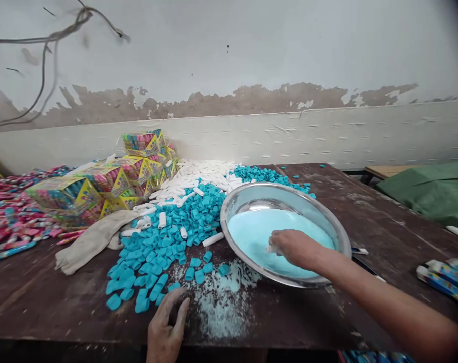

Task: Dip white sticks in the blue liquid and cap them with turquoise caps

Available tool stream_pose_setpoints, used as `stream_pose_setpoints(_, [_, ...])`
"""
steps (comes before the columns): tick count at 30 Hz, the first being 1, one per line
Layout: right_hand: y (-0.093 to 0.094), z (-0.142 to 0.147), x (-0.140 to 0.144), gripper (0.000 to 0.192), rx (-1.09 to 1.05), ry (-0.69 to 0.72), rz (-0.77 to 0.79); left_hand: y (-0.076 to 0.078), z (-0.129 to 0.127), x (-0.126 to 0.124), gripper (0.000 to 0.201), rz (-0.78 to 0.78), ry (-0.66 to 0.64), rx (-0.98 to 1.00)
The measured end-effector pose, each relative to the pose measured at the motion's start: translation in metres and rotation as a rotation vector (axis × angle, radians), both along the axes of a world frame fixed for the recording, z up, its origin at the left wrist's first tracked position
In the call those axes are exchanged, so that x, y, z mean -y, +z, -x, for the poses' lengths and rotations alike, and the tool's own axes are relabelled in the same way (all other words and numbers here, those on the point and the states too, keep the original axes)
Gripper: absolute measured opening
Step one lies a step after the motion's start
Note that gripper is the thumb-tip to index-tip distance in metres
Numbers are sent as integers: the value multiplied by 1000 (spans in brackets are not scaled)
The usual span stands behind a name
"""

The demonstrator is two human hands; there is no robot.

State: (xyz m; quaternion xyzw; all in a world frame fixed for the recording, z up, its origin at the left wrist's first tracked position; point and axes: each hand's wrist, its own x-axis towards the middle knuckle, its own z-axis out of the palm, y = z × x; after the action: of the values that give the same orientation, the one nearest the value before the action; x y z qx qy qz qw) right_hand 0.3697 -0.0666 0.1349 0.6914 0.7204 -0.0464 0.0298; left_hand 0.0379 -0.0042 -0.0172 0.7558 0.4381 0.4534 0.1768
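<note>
A steel bowl (229, 207) holds pale blue powder (251, 231). My right hand (295, 248) reaches into the bowl and pinches a small white tube (269, 248) against the powder. My left hand (166, 327) rests on the dark wooden table (43, 302) at its front edge, fingers curled near loose blue caps (164, 237) and spilled powder (221, 307). A pile of white tubes (191, 179) lies behind the caps.
Colourful packs (111, 184) are stacked at the left, with pink and blue packets (9, 212) spread beside them. A beige cloth (92, 239) lies near the caps. Finished wrapped sticks (444, 277) sit at the right edge. Green sacking (433, 191) lies beyond.
</note>
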Motion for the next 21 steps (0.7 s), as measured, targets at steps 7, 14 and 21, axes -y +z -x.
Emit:
stream_pose_setpoints(7, [-31, -1, -38, 23, 93, 69, 176, -4, -7, 1, 24, -86, -30, -101])
stream_pose_setpoints(14, [-42, 7, -53, 21, -184, 169, 164, -4, -5, 1, 23, -115, -41, -82])
stream_pose_setpoints(21, [-29, -31, -47, 19, -574, 126, 232, -4, -5, 1, 20, -112, -37, -56])
